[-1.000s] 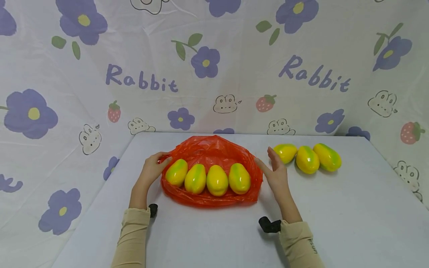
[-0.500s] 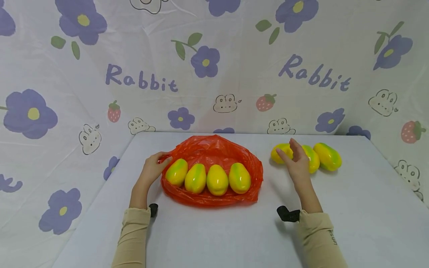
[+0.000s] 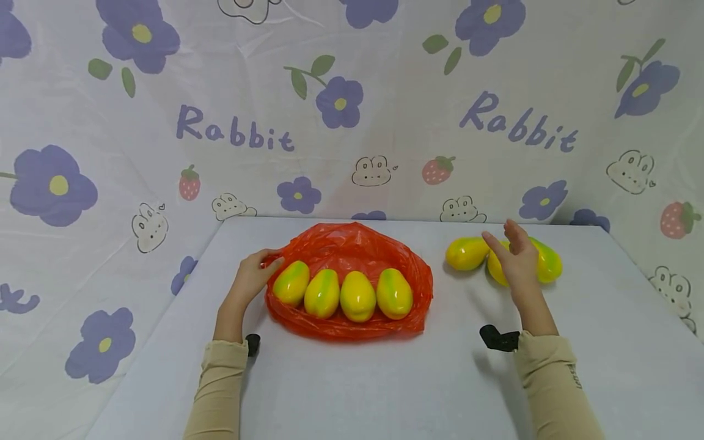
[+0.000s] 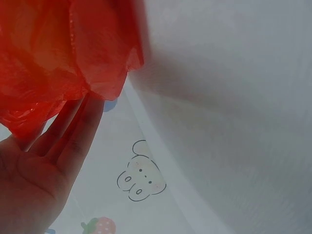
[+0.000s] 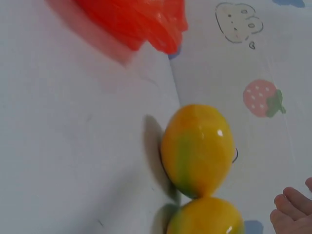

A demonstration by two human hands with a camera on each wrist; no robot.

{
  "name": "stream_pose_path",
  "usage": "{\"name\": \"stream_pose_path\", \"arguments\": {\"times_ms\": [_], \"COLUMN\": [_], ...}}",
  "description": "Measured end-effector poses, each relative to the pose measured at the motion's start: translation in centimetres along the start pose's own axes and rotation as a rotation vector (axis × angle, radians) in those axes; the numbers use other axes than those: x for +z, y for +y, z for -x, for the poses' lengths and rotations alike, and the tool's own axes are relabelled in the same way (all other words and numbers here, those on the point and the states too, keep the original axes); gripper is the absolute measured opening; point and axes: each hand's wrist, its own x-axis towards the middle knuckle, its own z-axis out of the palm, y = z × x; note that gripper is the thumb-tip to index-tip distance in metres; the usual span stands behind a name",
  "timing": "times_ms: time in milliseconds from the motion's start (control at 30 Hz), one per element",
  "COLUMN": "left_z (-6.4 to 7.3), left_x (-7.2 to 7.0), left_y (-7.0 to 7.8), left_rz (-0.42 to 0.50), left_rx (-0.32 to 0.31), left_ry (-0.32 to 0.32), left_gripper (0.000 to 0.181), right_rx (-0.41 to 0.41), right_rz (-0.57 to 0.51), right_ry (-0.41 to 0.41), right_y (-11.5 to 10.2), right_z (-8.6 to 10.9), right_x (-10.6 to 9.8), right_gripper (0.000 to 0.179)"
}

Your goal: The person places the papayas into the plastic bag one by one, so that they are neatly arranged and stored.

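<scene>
A red plastic bag (image 3: 352, 244) lies on the white table, its mouth facing the front. Several shiny yellow papayas with green streaks sit in a row in it, among them a papaya (image 3: 358, 296). At the bag's left edge, my left hand (image 3: 253, 278) holds the plastic between thumb and fingers; in the left wrist view, plastic covers its fingertips (image 4: 85, 109). My right hand (image 3: 519, 263), fingers spread and holding nothing, is over three loose papayas at the back right. It partly hides the middle papaya (image 3: 497, 266) and the right papaya (image 3: 549, 263); the left papaya (image 3: 466, 253) shows fully.
A white cloth backdrop (image 3: 407, 122) printed with flowers and rabbits rises behind the table (image 3: 352, 391) and along its sides. A black wrist mount (image 3: 498, 338) sticks out beside the right sleeve (image 3: 550, 373).
My right hand has moved away from the bag's right edge, rightward to over the loose papayas. My left hand, the bag and the papayas stay where they were.
</scene>
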Motion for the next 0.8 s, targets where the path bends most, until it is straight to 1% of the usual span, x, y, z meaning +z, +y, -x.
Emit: {"name": "stream_pose_path", "arguments": {"times_ms": [233, 433, 600, 800], "left_z": [-0.1, -0.2, -0.2, -0.1], "left_x": [0.1, 0.1, 0.1, 0.2], "left_y": [-0.2, -0.3, -0.4, -0.2], "left_rz": [0.001, 0.003, -0.006, 0.004], "left_rx": [-0.002, 0.0, 0.009, 0.01], "left_ry": [0.003, 0.006, 0.007, 0.006], "left_gripper": [0.047, 0.047, 0.047, 0.047], "right_rx": [0.018, 0.01, 0.026, 0.084], "right_rz": [0.036, 0.074, 0.087, 0.094], "right_ry": [0.051, 0.062, 0.074, 0.108], "right_y": [0.0, 0.1, 0.9, 2.5], "right_z": [-1.1, -1.8, -2.6, -3.1], "right_x": [-2.0, -3.9, -5.4, -6.6], "right_gripper": [0.081, 0.082, 0.083, 0.085]}}
